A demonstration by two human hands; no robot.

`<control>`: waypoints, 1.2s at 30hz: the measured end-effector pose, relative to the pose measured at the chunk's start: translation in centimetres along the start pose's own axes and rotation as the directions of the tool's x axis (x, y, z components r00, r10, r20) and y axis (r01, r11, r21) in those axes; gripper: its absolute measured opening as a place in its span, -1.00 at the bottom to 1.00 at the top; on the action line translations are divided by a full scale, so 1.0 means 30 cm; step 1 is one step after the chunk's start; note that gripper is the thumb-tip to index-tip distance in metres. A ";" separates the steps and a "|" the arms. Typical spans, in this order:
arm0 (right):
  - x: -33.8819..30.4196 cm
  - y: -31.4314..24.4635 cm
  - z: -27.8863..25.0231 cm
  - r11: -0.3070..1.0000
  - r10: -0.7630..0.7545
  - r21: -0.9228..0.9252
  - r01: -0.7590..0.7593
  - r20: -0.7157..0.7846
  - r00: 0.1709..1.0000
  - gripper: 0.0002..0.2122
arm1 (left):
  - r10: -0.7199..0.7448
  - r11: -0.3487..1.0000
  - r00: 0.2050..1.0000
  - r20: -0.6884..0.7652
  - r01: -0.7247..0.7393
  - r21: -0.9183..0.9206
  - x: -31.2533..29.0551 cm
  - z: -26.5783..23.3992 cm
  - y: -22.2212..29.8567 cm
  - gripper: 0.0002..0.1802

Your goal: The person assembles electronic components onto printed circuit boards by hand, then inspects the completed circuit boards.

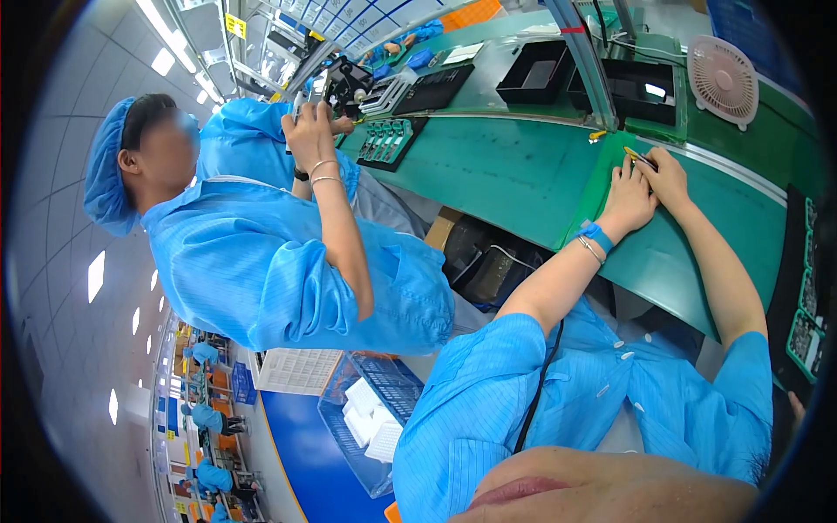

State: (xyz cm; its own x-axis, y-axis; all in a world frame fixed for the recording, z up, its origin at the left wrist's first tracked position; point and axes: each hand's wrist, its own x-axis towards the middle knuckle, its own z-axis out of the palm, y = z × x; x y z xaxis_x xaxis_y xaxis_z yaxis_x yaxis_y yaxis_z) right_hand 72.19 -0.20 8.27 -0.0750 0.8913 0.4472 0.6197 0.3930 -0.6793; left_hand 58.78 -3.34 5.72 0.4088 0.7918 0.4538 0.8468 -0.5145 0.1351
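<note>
My left hand (629, 202), with a blue strap and a bracelet at its wrist, lies on the green work surface (523, 187). Its fingers stretch forward beside a small yellow-and-black hand tool (641, 158). Close against it on the right, my right hand (668, 177) has its fingers closed round that tool. The tool's exact kind is too small to make out. Both hands touch or nearly touch, over a brighter green strip (598, 186) on the bench. Anything under my left fingers is hidden.
A metal post (586, 65) rises beyond my hands, near black bins (534, 74) and a pink fan (723, 80). Circuit boards fill a tray (804, 305) at far right and another (388, 142) by a co-worker (288, 235) on my left. A blue basket (370, 462) holds white pieces.
</note>
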 end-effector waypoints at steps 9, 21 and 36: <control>0.007 0.011 0.014 0.998 -0.062 -0.034 0.061 -0.023 0.998 -0.78 | 0.013 1.000 0.999 -0.034 -0.012 0.022 0.013 0.003 -0.008 -0.33; -0.018 0.011 0.015 0.996 -0.089 -0.036 0.087 -0.054 0.995 -0.83 | 0.031 0.999 0.999 -0.042 -0.031 -0.005 -0.009 -0.023 0.014 -0.35; -0.014 -0.029 0.011 0.982 -0.184 -0.063 0.177 -0.113 0.976 -0.92 | 0.014 1.000 0.999 -0.037 -0.015 -0.014 0.002 -0.028 0.003 -0.31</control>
State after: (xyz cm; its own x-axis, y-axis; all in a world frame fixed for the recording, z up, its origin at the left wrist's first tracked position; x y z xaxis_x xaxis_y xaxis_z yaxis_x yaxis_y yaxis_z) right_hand 71.42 -0.84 8.47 -0.0985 0.7725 0.6273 0.6444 0.5299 -0.5513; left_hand 58.60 -3.62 6.50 0.4077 0.7717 0.4881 0.8357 -0.5308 0.1410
